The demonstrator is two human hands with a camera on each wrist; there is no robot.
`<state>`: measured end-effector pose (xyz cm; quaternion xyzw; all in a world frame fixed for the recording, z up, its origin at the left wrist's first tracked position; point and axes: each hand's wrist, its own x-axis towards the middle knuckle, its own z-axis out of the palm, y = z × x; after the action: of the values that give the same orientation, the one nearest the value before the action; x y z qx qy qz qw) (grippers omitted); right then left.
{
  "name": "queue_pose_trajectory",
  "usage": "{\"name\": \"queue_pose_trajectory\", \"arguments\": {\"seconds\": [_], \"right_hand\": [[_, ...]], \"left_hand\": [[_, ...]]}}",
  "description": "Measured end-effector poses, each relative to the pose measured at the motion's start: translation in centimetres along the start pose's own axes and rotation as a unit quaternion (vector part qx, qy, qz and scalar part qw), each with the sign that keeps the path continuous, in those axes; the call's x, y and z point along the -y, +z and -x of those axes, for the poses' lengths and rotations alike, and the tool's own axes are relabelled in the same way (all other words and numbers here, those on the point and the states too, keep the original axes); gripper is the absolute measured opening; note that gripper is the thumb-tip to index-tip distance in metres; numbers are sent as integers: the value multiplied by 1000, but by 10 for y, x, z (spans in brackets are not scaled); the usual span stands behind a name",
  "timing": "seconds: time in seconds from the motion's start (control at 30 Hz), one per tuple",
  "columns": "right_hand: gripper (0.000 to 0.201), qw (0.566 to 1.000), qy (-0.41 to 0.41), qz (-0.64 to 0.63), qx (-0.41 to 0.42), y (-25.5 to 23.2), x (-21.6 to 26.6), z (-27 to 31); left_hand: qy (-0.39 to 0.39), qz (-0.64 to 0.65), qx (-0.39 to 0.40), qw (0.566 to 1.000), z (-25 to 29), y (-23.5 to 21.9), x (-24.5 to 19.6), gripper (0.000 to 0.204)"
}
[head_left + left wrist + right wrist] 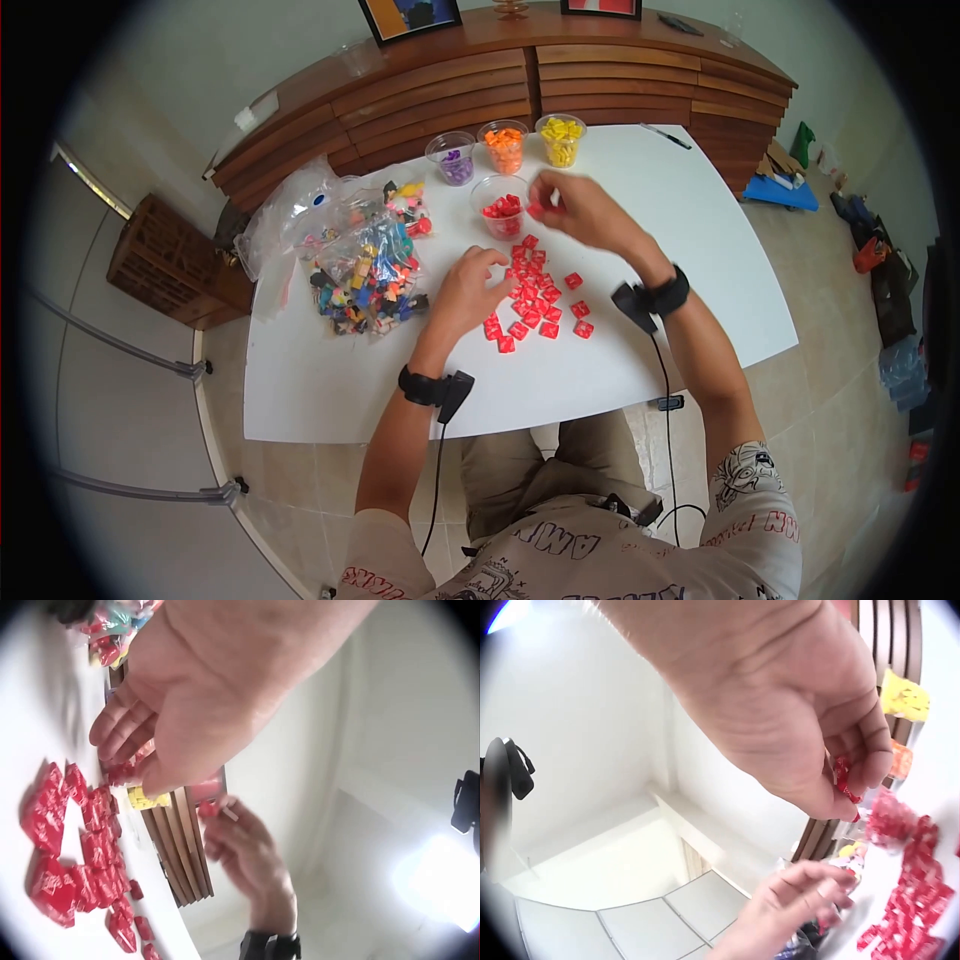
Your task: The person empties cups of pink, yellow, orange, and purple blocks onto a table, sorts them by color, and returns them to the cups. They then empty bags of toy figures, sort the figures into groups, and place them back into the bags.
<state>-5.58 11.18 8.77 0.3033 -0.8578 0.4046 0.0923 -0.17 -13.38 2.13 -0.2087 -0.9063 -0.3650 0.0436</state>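
The red pieces (532, 290) were small and squarish in glossy, crinkled wrappers with pale printing, and lay in a loose cluster at the centre of the head frame. Just above them stood a clear cup (481, 196) with more red pieces in it. The right hand (585, 212), above centre beside the cup's right edge, pinched one piece (842, 774) between thumb and fingers, its forearm slanting up from the lower right. The left hand (468, 290), at the cluster's left edge, was released, fingers loosely bent, its forearm rising from the lower left.
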Motion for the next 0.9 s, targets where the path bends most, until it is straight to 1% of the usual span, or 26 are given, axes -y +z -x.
{"name": "queue_pose_trajectory", "arguments": {"seconds": [0.03,0.1,0.13,0.17,0.2,0.23,0.27,0.3,0.37,0.4,0.43,0.47,0.5,0.53,0.57,0.6,0.63,0.7,0.73,0.77,0.8,0.87,0.9], "right_hand": [[19,999,-29,20,-30,-2,5,-15],[22,994,-72,39,-68,1,-1,-36],[22,994,-73,39,-69,-1,2,-35],[25,994,-45,64,-77,-5,5,-32],[28,992,-15,90,-85,-8,7,-26],[28,992,-16,92,-83,-9,5,-18],[33,991,51,120,-11,-10,2,-5],[37,980,117,146,62,-8,-2,9],[48,953,154,216,143,0,-9,39],[59,943,200,201,173,6,-7,46],[65,945,201,184,181,16,-5,50],[63,951,174,170,190,24,1,54],[61,957,146,155,199,29,5,56],[61,957,147,155,198,35,2,55],[56,958,140,165,186,44,-4,55],[51,960,134,175,174,50,-8,55],[51,960,135,174,175,49,-9,55],[44,961,128,113,217,43,-13,52],[44,961,129,112,217,43,-15,53],[41,969,119,90,198,45,-18,55],[38,975,110,67,179,46,-20,58],[36,978,101,63,173,44,-16,60],[34,980,89,58,168,45,-14,61]], "left_hand": [[0,-1,-1,1000,3,3,-1,36],[42,-21,7,999,8,7,-2,52],[19,-20,44,999,9,7,-5,66],[21,-20,42,999,11,9,-4,66],[45,-50,33,997,13,13,-3,65],[69,-79,24,994,14,17,-3,64],[72,-72,21,995,15,19,-3,60],[70,-70,20,995,15,21,-3,60],[33,-18,39,999,12,23,-3,46],[34,-17,40,998,10,24,-2,46],[31,-11,35,999,9,25,-1,39],[29,-5,30,999,8,27,0,32],[30,-4,32,999,7,27,2,32],[25,17,28,999,7,25,3,30],[20,37,25,999,8,24,4,27],[19,37,27,999,9,23,5,27],[5,34,30,999,10,21,2,27],[-8,31,34,999,8,20,1,28],[-16,36,34,999,8,21,2,29],[-25,40,35,998,8,22,2,30],[-27,41,38,998,10,23,3,30],[17,25,17,999,11,21,0,33],[16,25,19,999,12,20,-1,33]]}}
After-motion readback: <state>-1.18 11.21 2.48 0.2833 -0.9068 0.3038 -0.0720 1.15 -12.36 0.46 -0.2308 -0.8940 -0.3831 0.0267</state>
